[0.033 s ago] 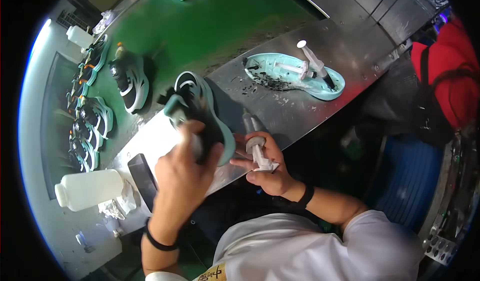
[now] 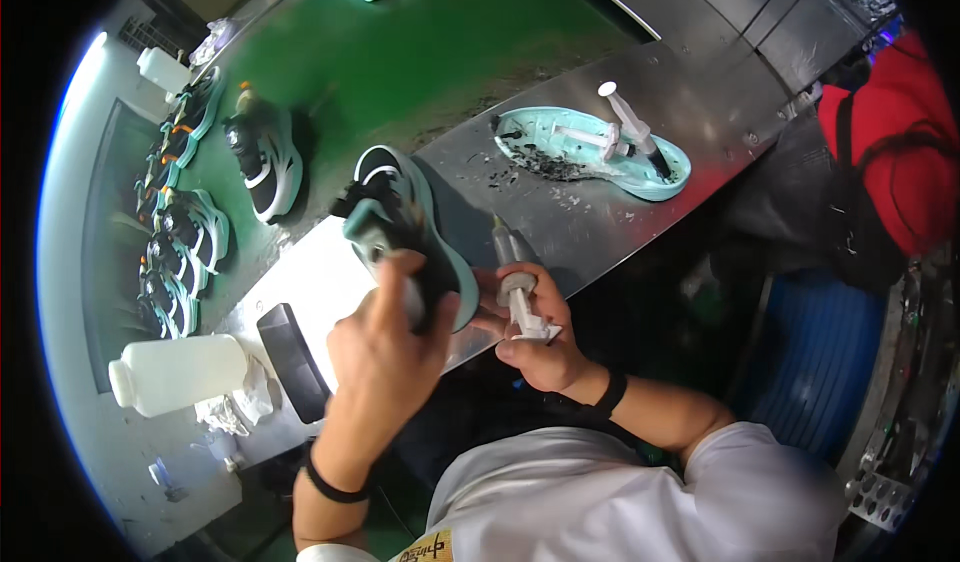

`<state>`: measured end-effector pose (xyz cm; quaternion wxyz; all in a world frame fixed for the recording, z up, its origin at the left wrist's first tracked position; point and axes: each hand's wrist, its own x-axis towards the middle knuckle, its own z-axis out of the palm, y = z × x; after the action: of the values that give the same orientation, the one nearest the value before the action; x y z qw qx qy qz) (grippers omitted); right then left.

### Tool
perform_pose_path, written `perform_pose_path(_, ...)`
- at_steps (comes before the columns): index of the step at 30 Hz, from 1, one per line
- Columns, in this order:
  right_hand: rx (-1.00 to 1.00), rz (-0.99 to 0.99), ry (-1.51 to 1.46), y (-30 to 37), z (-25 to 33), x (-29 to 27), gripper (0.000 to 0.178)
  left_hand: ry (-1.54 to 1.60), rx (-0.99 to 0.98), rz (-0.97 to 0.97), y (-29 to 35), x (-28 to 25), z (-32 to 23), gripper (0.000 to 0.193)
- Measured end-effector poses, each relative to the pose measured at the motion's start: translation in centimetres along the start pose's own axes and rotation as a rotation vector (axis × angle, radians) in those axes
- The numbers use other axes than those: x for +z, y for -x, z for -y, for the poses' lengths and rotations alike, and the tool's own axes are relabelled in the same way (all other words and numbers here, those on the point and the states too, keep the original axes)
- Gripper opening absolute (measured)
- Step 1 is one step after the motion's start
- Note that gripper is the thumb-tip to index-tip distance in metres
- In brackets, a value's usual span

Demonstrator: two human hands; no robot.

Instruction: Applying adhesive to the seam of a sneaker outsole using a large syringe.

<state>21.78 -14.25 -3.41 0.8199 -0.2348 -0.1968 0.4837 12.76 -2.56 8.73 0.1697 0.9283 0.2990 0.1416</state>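
Observation:
My left hand (image 2: 385, 352) is closed on the heel end of a black sneaker (image 2: 436, 280) with a mint sole. Its toe points away from me over the metal table edge, and part of its upper is blurred. In my right hand (image 2: 545, 357) is a syringe (image 2: 516, 297) with a white plunger, its narrow tip pointing away from me. The right fingers wrap round the barrel just beside the sneaker's sole. Whether they also touch the sole I cannot tell. Farther right, a mint shoe sole (image 2: 560, 154) holds two more syringes and black crumbs.
Another sneaker (image 2: 268, 167) stands on the green belt (image 2: 430, 57), and several more sneakers (image 2: 185, 237) line its left side. A white bottle (image 2: 185, 372) lies near a black block (image 2: 293, 362) at left. A red garment (image 2: 880, 147) hangs at far right.
My left hand and the sneaker have shifted slightly to the right. The syringe stays in my right hand with hardly any movement.

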Motion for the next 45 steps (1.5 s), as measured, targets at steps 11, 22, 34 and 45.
perform_pose_path(11,-0.075,0.113,0.573,2.2,6.4,-1.5,0.067,0.777,0.079,0.258,-0.2,-2.0,3.8,0.025)
perform_pose_path(22,0.086,-0.012,0.759,1.7,11.2,-4.4,0.065,0.638,-0.491,0.288,-13.6,2.9,12.9,0.054)
perform_pose_path(34,0.024,0.427,0.426,-1.1,13.1,3.8,0.05,1.242,0.106,0.158,-9.8,-1.6,6.5,0.046)
perform_pose_path(45,0.148,0.533,0.21,-2.7,12.0,7.4,0.035,1.208,0.656,0.28,-8.7,-2.4,5.6,0.057)
